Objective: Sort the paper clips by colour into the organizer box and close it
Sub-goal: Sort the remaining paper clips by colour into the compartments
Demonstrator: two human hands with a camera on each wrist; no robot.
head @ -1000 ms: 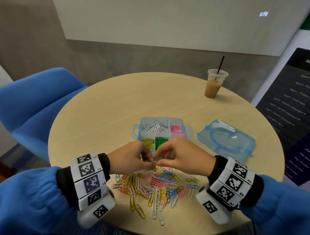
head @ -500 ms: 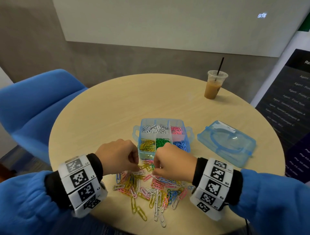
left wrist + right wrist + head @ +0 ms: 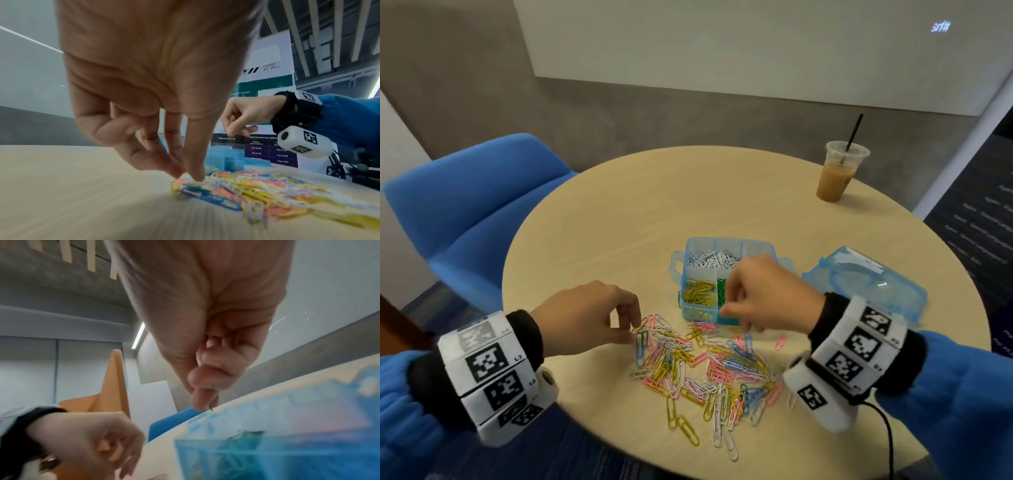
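1. Plastic-coated wire paper clips [image 3: 698, 370] lie in a loose mixed heap on the table [image 3: 602, 222], just in front of the organizer box [image 3: 690, 255] — light, springy, slick, and quick to hook into one another.
2. Left hand [image 3: 585, 318] reaches down at the heap's left edge; its grip is thumb and forefinger closing on a clip there, fingertips [image 3: 196, 176] on the pile.
3. Right hand [image 3: 767, 298] hovers over the box's green compartment, its grip a pinch on what looks like a green clip [image 3: 210, 408] — only a sliver shows.
4. Best hold, I judge: pinch one rounded end and lift straight up, shaking off any clip that tangles.
5. Box lid [image 3: 866, 284] lies apart on the right; thin clear plastic, likely taken by its edges.
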